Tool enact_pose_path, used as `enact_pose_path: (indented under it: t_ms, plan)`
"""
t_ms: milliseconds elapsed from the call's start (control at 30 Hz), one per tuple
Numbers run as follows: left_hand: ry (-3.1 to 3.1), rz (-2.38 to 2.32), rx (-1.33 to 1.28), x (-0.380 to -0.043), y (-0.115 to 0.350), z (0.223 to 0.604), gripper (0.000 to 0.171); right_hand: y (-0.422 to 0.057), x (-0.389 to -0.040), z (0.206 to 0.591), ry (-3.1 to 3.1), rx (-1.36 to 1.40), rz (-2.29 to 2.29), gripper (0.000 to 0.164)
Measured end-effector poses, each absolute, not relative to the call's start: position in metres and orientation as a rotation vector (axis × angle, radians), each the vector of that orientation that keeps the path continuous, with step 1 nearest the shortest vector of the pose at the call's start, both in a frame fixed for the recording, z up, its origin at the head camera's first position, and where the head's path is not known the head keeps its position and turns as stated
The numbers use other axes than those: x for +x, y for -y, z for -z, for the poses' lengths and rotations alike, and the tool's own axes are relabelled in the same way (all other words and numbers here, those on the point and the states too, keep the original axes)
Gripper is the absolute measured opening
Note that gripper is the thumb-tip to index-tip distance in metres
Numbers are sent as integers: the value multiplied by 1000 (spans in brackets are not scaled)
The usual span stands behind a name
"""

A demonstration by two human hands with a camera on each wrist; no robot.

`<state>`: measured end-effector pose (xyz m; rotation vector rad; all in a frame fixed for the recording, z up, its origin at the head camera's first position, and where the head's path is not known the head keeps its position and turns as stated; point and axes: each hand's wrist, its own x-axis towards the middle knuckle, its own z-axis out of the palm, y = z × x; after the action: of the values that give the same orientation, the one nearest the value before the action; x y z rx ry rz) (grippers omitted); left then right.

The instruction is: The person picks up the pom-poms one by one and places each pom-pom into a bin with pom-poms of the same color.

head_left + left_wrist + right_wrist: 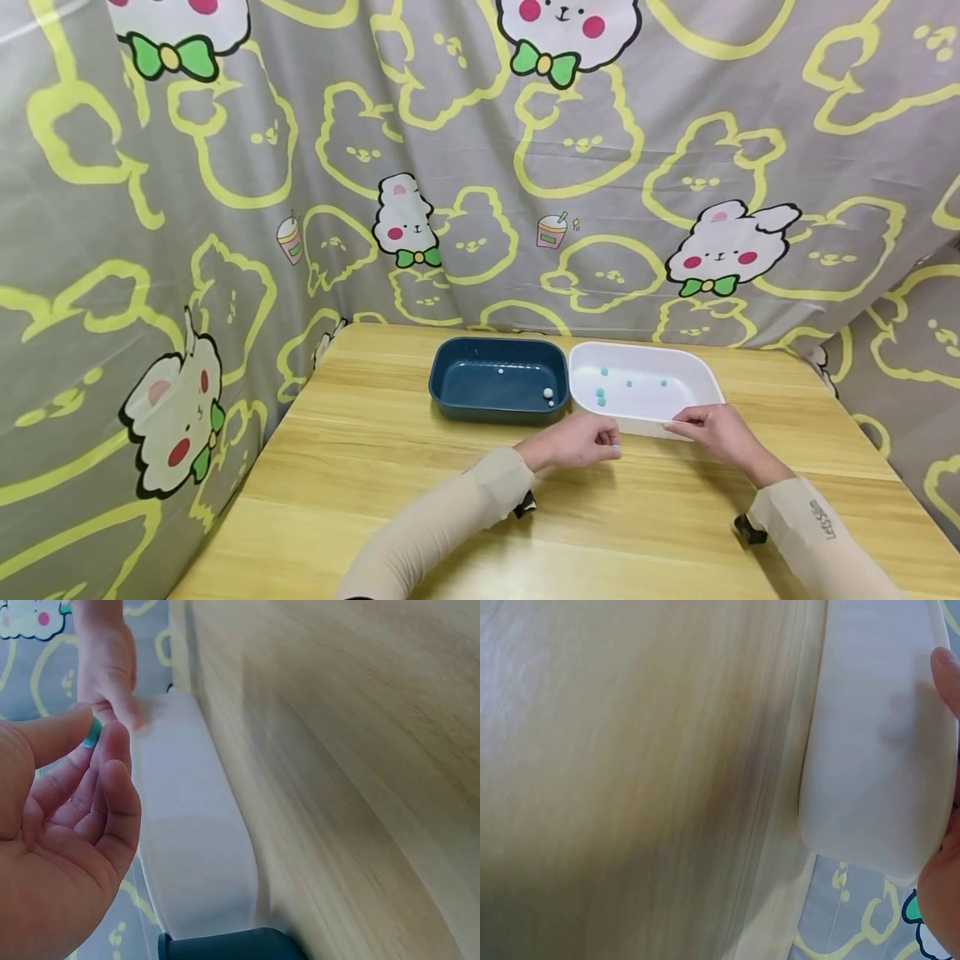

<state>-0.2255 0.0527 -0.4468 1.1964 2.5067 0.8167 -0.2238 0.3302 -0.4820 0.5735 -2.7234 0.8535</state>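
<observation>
Between thumb and fingertips, my left hand (pixel 576 440) pinches a small teal ball (pixel 92 733), just in front of the near side of a white plastic tub (pixel 693 379). My right hand (pixel 716 432) holds that tub's near rim toward its right end, thumb on the outer wall; in the right wrist view only part of the hand (pixel 941 889) shows at the edge. Inside the white tub lie several small teal balls (pixel 601 392), spread mostly over its left half.
A dark blue tub (pixel 495 412) stands directly left of the white one and holds a larger white ball (pixel 548 393) and two tiny white ones. Both stand near the back of the wooden table (pixel 360 450). A patterned curtain (pixel 480 275) hangs behind and at the left.
</observation>
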Motion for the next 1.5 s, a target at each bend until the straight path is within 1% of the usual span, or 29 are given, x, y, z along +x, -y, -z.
enact_pose_path:
  t_ms: [300, 633, 967, 1500]
  plan:
    - [-2531, -819, 1245, -225, -59, 440, 7, -329, -222, 478, 2750, 550, -859, 10]
    - [-2537, -886, 1206, -224, -68, 431, 5, -330, -223, 481, 2729, 564, -866, 10]
    - [-2559, -910, 1231, -228, -76, 416, 5, -332, -225, 482, 2744, 557, -866, 11]
    - [-2597, -1019, 1044, -252, -76, 418, 4, -333, -226, 483, 2754, 540, -850, 12]
